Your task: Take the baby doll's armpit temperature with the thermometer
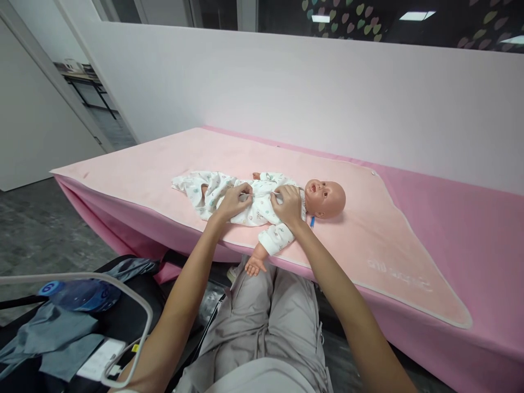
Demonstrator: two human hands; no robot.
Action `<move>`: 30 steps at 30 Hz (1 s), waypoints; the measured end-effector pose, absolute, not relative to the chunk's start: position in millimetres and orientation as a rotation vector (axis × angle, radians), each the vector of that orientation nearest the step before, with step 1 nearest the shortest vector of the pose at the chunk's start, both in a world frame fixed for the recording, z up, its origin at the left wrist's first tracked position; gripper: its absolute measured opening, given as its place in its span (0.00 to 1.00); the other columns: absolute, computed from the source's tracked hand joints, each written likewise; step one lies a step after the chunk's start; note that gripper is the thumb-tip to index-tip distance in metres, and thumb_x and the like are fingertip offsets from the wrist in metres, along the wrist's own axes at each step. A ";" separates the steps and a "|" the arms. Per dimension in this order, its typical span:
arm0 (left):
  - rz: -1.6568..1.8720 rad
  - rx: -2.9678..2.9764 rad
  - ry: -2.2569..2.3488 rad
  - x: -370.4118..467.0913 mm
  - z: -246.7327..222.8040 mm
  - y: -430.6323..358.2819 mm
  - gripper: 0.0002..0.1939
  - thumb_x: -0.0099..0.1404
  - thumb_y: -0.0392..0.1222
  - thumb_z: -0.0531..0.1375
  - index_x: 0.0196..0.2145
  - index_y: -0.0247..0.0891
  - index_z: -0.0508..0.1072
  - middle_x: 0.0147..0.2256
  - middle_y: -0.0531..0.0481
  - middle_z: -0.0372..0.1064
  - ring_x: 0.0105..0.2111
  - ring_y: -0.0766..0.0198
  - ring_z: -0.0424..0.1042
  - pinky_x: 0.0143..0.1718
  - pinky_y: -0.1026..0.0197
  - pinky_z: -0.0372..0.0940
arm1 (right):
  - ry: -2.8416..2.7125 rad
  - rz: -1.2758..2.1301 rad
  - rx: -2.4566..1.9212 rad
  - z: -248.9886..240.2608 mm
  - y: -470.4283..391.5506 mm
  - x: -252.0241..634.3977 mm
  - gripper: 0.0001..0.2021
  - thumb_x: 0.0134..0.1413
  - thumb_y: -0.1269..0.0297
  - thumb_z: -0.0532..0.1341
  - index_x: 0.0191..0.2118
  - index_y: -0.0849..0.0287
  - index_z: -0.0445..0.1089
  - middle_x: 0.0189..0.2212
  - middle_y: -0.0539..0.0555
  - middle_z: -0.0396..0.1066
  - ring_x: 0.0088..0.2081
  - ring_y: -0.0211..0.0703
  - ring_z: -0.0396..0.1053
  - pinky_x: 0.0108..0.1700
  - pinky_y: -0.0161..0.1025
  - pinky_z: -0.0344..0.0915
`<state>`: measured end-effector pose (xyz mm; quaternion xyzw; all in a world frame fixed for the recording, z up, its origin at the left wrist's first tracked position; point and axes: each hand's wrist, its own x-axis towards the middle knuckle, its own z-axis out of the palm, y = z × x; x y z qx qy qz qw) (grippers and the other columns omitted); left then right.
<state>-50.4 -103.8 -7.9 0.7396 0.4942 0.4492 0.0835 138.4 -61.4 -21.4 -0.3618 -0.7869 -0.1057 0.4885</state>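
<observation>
A baby doll lies on its back on the pink-covered table, head to the right. It wears a white printed baby garment, rumpled about the legs. Over the belly, my left hand is closed in a pinch on a thin tie string at the front of the garment. My right hand pinches another thin string near the chest, a short way from the left. The strings are small and partly hidden by my fingers. One doll arm hangs past the table's near edge. A small blue tag or strip shows beside the neck.
A light pink mat covers much of the table over a darker pink cloth. A white wall stands behind it. At lower left, a water bottle and grey cloth lie on a black chair, near a pale cable.
</observation>
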 end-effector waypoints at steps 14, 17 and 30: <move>1.299 1.933 1.403 -56.4 -2.5 -110.5 0.11 0.54 0.46 0.61 0.33 0.36 0.76 0.35 0.48 0.75 0.38 0.59 0.71 0.42 0.60 0.63 | -1.901 -0.247 -0.882 -21.2 -60.8 139.0 0.04 0.53 0.67 0.57 0.28 0.57 0.64 0.27 0.52 0.68 0.33 0.44 0.61 0.40 0.41 0.54; 1.346 1.902 1.408 -56.0 -5.6 -109.6 0.11 0.54 0.47 0.62 0.30 0.37 0.76 0.34 0.48 0.75 0.37 0.59 0.71 0.41 0.60 0.63 | -1.900 -0.240 -0.886 -20.5 -61.9 139.0 0.04 0.53 0.67 0.57 0.28 0.57 0.64 0.27 0.52 0.68 0.33 0.44 0.61 0.40 0.41 0.54; 1.311 1.961 1.490 -55.9 -3.5 -106.4 0.15 0.56 0.49 0.60 0.36 0.38 0.77 0.38 0.48 0.75 0.39 0.58 0.71 0.42 0.59 0.63 | -1.886 -0.235 -0.856 -19.8 -64.1 137.2 0.04 0.52 0.68 0.56 0.28 0.57 0.64 0.27 0.52 0.68 0.33 0.44 0.62 0.40 0.41 0.55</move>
